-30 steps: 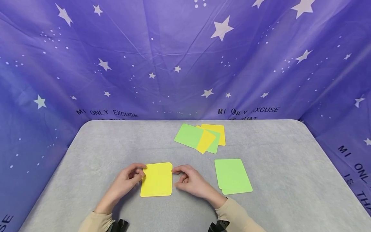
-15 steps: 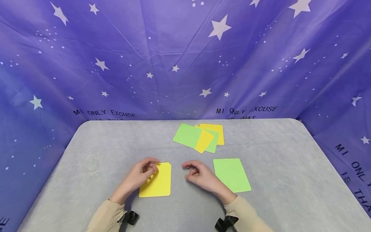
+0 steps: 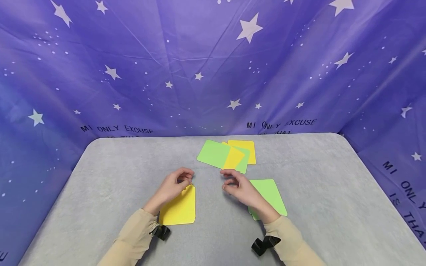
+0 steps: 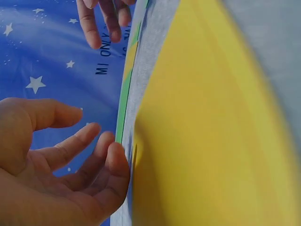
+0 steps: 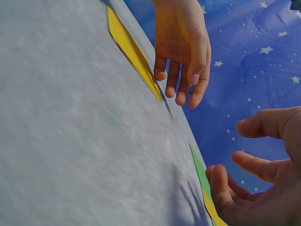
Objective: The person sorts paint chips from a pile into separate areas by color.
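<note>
"Head view first: what do our hands hold?"

"Nothing. Our left hand (image 3: pixel 173 186) hangs over the far-left part of the yellow stack (image 3: pixel 179 212), fingers loosely bent, with a gap between thumb and forefinger. Our right hand (image 3: pixel 241 189) is bent much the same way, thumb apart, by the near edge of the mixed cards (image 3: pixel 213 153); we can't tell whether its forefinger touches them."

"And where do the cards lie?"

"The green stack (image 3: pixel 273 194) is partly hidden by our right wrist, its edges not quite matching. The mixed cards lie toward the far side of the table (image 3: pixel 116 177), green and yellow overlapping."

"What could spoil it for us?"

"Mostly that overlap. If we pinch carelessly, we might lift two thin cards together, or drag a neighbour along. Lying flat, they could also just slide away from our fingertips. And a sleeve (image 3: pixel 136 231) or black wrist device (image 3: pixel 162 232) brushing low could skew the yellow stack."
</note>
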Tool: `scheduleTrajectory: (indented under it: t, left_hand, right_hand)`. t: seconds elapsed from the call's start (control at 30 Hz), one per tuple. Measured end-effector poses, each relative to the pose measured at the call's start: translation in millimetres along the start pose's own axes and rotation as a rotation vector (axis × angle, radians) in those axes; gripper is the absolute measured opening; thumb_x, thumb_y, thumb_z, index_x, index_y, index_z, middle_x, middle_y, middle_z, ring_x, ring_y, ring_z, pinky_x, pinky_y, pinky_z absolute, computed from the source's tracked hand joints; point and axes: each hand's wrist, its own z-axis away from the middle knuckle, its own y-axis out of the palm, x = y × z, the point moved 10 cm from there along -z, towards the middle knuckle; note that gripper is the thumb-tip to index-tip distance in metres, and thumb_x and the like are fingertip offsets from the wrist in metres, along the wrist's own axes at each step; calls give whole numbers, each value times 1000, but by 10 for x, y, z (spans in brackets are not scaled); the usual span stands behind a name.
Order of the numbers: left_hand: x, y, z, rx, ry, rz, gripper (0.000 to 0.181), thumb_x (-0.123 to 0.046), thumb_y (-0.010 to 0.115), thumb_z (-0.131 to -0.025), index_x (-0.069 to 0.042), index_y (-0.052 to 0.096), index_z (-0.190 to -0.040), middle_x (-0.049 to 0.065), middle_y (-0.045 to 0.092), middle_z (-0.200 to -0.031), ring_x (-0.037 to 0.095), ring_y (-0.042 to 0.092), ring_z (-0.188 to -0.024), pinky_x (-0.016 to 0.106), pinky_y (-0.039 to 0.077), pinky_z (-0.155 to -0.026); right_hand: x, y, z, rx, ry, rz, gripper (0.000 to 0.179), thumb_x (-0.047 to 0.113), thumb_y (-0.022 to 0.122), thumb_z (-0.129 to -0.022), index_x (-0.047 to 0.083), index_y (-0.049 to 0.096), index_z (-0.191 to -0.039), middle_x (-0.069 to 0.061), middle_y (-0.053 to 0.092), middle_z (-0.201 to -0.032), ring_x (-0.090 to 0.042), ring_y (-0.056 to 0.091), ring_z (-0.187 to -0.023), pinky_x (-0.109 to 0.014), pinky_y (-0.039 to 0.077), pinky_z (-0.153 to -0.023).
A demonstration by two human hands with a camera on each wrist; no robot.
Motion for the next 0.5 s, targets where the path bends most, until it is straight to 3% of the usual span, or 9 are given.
scheduleTrajectory:
  t: [0.2, 0.4, 0.5]
  left_hand:
    - [-33, -11, -248, -26, -20, -20, 29, 2, 59, -86, 3, 62, -115, 17, 64, -109, 26, 60, -94, 37, 49, -80]
    - [25, 5, -486, -44, -107, -40, 47, -2, 59, -86, -1, 53, -132, 19, 56, -127, 31, 55, -109, 44, 43, -94]
    - [61, 38, -579, -33, -155, -18, 60, -3, 57, -85, -2, 41, -143, 19, 51, -133, 29, 51, -110, 41, 43, -90]
  right_hand:
    - [-18, -171, -67, -51, 59, -60, 54, 1, 59, -89, -7, 41, -139, -27, 40, -140, -42, 42, -127, -43, 43, -97]
    - [-99, -290, -166, -88, 116, -101, 58, 0, 58, -90, -3, 36, -144, -26, 34, -146, -41, 34, -134, -50, 34, -104]
    - [-134, -304, -222, -94, 139, -114, 61, 2, 58, -90, -1, 33, -146, -27, 31, -148, -40, 32, -135, -50, 33, -105]
